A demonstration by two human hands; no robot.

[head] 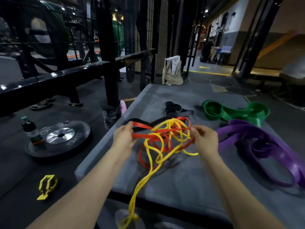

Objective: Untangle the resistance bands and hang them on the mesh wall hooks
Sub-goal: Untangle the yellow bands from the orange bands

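Untangling step under way; nothing hung.
Left hand (pixel 124 136) fingers pinch red band (pixel 141 125) at 9 o'clock; right hand (pixel 203 140) fingers grasp yellow band (pixel 154 147) at 3; next, likely draw loops apart.

Red band (pixel 142 125), yellow band (pixel 149 175), green band (pixel 237 112), purple band (pixel 264 142).

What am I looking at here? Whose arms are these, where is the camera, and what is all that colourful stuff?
There is no machine: a person wears a camera on the head, looking down at their own two bare arms. The left hand grips a red band; the right hand pinches the other side of a knot where the red band is tangled with a yellow band, whose tail hangs off the near edge. They work over a grey mat. Also on it lie a green band, a purple band and a black band. A weight plate lies on the floor.
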